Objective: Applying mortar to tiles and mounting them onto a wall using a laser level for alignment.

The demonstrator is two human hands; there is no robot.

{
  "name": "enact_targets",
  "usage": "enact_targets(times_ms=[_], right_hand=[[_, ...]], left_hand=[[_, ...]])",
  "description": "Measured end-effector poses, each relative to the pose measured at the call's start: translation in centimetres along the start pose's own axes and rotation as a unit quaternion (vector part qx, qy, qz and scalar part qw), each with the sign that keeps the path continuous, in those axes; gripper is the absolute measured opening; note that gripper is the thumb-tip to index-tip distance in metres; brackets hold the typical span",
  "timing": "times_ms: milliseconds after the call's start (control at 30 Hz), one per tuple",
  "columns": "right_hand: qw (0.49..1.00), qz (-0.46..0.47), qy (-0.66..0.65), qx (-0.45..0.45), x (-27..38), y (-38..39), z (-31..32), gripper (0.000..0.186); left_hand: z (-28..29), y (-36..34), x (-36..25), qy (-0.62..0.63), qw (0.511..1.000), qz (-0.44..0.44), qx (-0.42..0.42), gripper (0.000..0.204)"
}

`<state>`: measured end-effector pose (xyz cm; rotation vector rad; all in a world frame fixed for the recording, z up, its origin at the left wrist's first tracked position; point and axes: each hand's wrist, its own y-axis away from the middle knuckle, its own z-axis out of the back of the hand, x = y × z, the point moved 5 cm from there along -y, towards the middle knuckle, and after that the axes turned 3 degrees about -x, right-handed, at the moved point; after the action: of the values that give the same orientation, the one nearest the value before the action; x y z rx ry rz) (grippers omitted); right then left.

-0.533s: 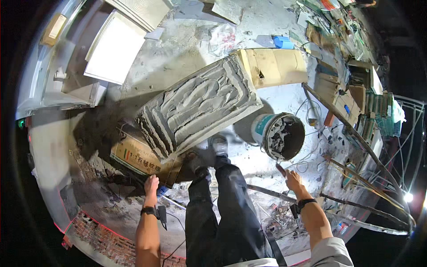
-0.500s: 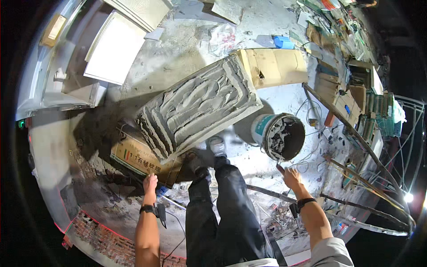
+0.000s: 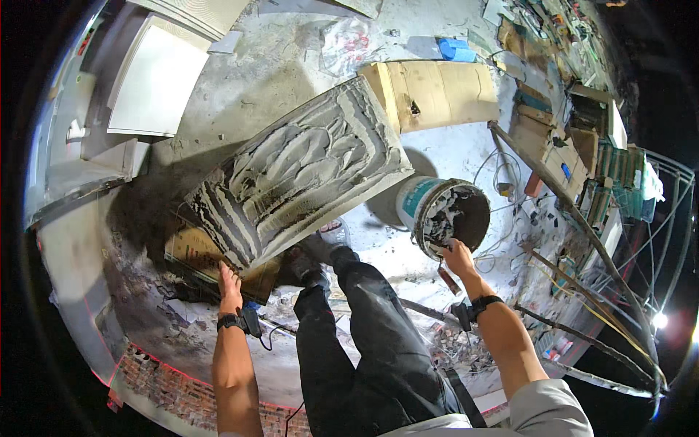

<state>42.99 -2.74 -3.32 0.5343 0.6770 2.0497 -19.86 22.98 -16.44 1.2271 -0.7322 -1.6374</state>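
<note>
A large rectangular slab (image 3: 298, 156), spread with ridged grey mortar, lies tilted across the middle. My left hand (image 3: 230, 285) is at its near-left corner, fingers stretched out and apart; whether they touch the edge I cannot tell. Below that corner a printed brown cardboard box (image 3: 193, 251) partly shows. On the right, a white and teal bucket (image 3: 412, 204) leans over, grey mortar clinging to its inner wall. My right hand (image 3: 457, 256) is closed at the bucket's near rim. A tool with a reddish-brown handle (image 3: 449, 281) juts out below it; the tool's working end is hidden.
A long cardboard box (image 3: 444, 95) lies beyond the slab. White panels (image 3: 160, 76) stand at the upper left. Long poles (image 3: 575, 211) and loose cables (image 3: 502, 171) cross the right side. Rubble (image 3: 466, 349) lies near my legs, and a bright lamp (image 3: 660, 320) shines at far right.
My right hand has moved up and left to the bucket rim. The left hand has risen toward the slab's corner, its fingers now stretched out. The view has shifted slightly.
</note>
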Motion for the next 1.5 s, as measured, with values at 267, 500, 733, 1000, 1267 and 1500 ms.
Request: enact_targets(times_ms=[267,500,733,1000,1267,1500], right_hand=[[0.94,0.211,-0.239,-0.126,8.2,-14.3,-1.0,0.051],[0.839,-0.057,-0.542,-0.01,12.3,-16.0,-3.2,0.036],[0.819,-0.065,-0.554,-0.13,13.4,-15.3,-4.3,0.037],[0.878,0.057,-0.424,-0.217,11.8,-15.2,-5.5,0.024],[0.892,0.039,-0.398,-0.212,10.2,-13.2,-6.9,0.016],[0.915,-0.126,-0.36,-0.128,8.6,-5.5,-1.8,0.032]], left_hand=[[-1.6,-0.1,-0.6,0.03,0.984,-0.129,0.122,0.071],[0.2,-1.5,2.6,0.104,0.994,-0.042,0.015,0.088],[-1.1,1.1,0.7,0.091,0.995,-0.024,0.012,0.088],[-1.9,6.0,-2.6,0.048,0.992,-0.063,0.094,0.104],[0.0,5.2,0.8,0.078,0.991,-0.03,0.101,0.11],[6.7,4.4,9.7,-0.048,0.994,-0.101,0.011,0.073]])
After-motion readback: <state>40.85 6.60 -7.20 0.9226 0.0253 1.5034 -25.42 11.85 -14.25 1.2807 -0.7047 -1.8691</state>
